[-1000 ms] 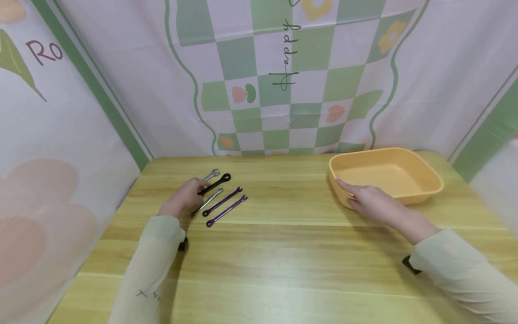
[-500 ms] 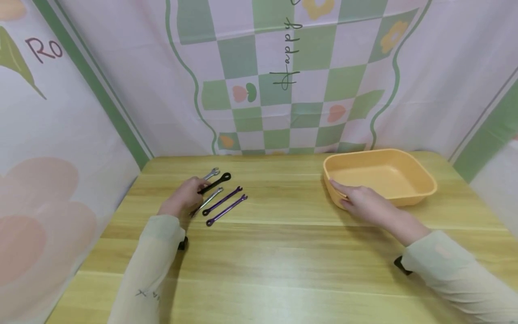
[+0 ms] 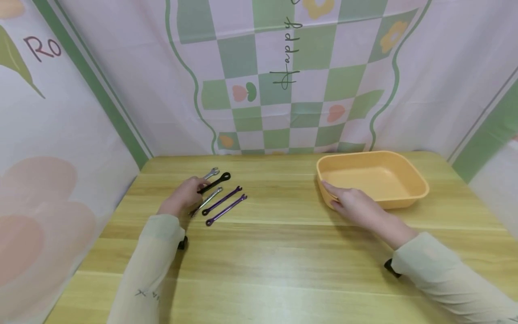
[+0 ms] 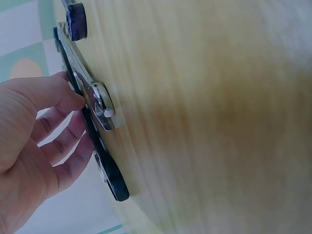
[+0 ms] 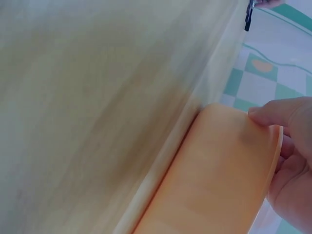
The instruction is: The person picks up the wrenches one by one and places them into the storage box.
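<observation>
- The wood-grain table [image 3: 263, 274] spreads in front of me, with the checkered cloth [image 3: 275, 119] hanging behind it.
- The yellow basin [image 3: 376, 177] sits toward the back right of the table, well apart from the tools: smooth, matt, rounded at the corners. Only my head view looks down into it; my right wrist view shows the outer wall and a dark line where it meets the wood.
- My arms reach forward, wide apart, in pale sleeves [image 3: 135, 270].
- My right hand [image 3: 356, 207] grips the basin's near-left rim. The right wrist view makes this plain: thumb on the outer wall, other fingers behind the rim.
- My left hand [image 3: 187, 194] pinches the black wrench [image 3: 216, 182]. From above my fingers cover one end of it; the left wrist view shows my thumb on the near side, fingers curled behind. I can't tell whether it touches the table.
- One silver wrench [image 3: 211, 174] lies just beyond it, partly hidden; the other silver wrench [image 3: 208, 200] lies just in front, shiny.
- Two thin purple wrenches [image 3: 226, 210], metallic, lie nearest me in the group, slanted alike.
</observation>
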`<state>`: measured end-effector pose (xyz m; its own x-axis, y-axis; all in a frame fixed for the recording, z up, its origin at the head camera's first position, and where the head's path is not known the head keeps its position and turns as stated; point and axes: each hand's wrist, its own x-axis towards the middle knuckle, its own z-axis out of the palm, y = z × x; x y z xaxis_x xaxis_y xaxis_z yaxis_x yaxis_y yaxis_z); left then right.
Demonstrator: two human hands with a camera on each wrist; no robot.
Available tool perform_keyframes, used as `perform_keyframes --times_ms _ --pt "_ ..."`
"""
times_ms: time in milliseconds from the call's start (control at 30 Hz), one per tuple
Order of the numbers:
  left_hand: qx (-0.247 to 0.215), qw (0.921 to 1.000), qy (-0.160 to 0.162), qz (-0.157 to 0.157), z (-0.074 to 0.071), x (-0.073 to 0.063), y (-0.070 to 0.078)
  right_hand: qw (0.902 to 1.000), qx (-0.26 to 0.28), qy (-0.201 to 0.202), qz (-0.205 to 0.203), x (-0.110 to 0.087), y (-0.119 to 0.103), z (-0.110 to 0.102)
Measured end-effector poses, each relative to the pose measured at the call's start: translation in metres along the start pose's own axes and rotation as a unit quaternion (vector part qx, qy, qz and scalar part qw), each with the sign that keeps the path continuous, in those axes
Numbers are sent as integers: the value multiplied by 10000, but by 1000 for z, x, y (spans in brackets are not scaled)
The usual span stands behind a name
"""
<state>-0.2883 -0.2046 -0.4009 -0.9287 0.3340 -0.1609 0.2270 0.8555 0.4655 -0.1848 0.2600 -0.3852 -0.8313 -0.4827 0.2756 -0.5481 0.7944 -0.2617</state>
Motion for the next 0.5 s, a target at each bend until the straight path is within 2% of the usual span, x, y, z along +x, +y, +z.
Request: perform_keyframes --times_ms 500 --pt "63 10000 -22 -62 0 -1 4 9998 0 86 -165 9 -12 6"
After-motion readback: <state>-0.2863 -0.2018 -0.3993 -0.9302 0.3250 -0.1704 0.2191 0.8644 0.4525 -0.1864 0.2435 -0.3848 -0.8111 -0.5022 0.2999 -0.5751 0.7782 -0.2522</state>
